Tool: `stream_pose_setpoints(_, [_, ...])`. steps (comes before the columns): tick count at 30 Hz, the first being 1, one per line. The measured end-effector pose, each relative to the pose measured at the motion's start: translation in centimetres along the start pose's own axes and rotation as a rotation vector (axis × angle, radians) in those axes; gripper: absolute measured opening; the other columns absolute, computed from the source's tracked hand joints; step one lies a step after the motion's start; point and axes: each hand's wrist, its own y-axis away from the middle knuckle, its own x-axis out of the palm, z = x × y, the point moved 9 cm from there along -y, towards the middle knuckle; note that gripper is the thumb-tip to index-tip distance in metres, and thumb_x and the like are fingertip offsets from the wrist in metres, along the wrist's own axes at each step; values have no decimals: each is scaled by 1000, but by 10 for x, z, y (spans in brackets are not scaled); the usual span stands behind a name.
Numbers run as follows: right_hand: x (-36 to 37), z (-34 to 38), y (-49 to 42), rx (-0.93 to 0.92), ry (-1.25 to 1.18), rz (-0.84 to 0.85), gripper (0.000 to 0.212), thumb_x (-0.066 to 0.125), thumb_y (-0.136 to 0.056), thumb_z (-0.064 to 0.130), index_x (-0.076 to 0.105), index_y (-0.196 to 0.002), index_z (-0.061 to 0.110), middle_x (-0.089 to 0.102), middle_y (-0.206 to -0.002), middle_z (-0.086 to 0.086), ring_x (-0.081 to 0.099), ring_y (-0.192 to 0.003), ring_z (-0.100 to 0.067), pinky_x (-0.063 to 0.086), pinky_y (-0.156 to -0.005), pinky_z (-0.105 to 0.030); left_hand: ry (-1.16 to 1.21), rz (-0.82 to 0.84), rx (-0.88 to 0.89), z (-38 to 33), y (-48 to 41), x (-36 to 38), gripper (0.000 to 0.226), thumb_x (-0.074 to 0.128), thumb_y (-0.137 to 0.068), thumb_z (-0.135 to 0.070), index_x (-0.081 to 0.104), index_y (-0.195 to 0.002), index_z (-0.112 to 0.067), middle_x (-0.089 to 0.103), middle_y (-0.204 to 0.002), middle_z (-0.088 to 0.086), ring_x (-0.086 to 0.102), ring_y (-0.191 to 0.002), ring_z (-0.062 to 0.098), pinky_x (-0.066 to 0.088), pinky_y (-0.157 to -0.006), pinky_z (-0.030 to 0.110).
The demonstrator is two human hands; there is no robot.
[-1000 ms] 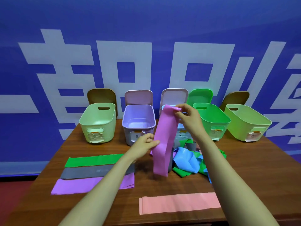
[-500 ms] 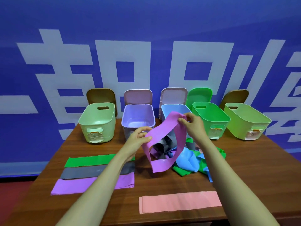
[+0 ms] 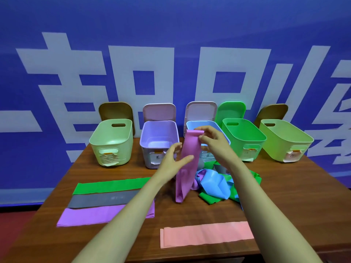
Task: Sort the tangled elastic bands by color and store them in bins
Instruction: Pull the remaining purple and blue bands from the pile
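1. At the lower left of the frame, a green band [image 3: 112, 185], a grey band [image 3: 104, 200] and a flat purple band [image 3: 95, 215] are lying smoothed side by side on the table [image 3: 294, 196]. I judge they are waiting there as colours already separated.
2. At the middle left, the pale green bin [image 3: 121, 149] and the lilac bin [image 3: 147, 158] are standing open, ready for bands to be dropped in.
3. At the centre, the left hand [image 3: 171, 162] is touching the hanging purple band [image 3: 187, 168] with its thumb across the front. I cannot tell whether it is pinching, but it is probably steadying the band.
4. The band is hanging straight down above the table, free of the heap, its lower end just over the wood.
5. The right hand [image 3: 214, 143] is pinching the band's top end tightly and holding it high, so that the loop is falling flat.
6. Just right of centre, the tangled pile [image 3: 214, 181] of blue, green, grey and purple bands is lying unsorted.
7. At the bottom centre, a pink band [image 3: 207, 234] is lying flat alone.
8. At the middle right, the blue bin [image 3: 197, 123], the green bin [image 3: 245, 137] and the yellow-green bin [image 3: 284, 141] are standing open.
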Motion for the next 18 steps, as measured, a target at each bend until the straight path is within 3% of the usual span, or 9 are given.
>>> stream_pose_setpoints(4, [3,12,1,-98,182,44,32,47,-88,-4,60,-94,25,63,-94,2,58,-85,-12,52,-78,-25,67,-126,96,-32,-9,-9,17,63,-88,-16,61,-104,-11,64,-93,-1,61,-89,12,51,-70,11])
stream_pose_setpoints(7, [5,24,4,-175,322,89,24,57,-87,3,60,-93,26,65,-94,7,59,-81,-7,49,-75,-18,18,-164,106,-36,-12,-12,5,62,-89,-16,63,-93,-16,63,-80,-5,61,-82,14,53,-74,23])
stream_pose_setpoints(11, [-1,43,1,-290,458,12,8,59,-90,16,66,-93,15,66,-81,4,60,-76,-11,52,-79,-35,39,-137,125,-41,-10,-11,11,63,-88,-23,61,-91,-12,63,-79,-4,61,-78,14,53,-72,30])
stream_pose_setpoints(14, [6,60,3,-320,454,44,9,58,-91,16,67,-93,17,63,-75,12,56,-72,-5,48,-75,-29,181,-70,114,-49,-9,-6,20,66,-86,-19,53,-102,-19,63,-92,-8,61,-84,3,52,-70,14])
stream_pose_setpoints(18, [15,82,5,-358,439,83,12,59,-91,16,64,-86,26,61,-71,16,52,-65,6,44,-65,-12,247,-5,110,-65,-10,0,25,66,-85,-10,54,-105,-22,68,-88,-11,66,-76,0,53,-67,15])
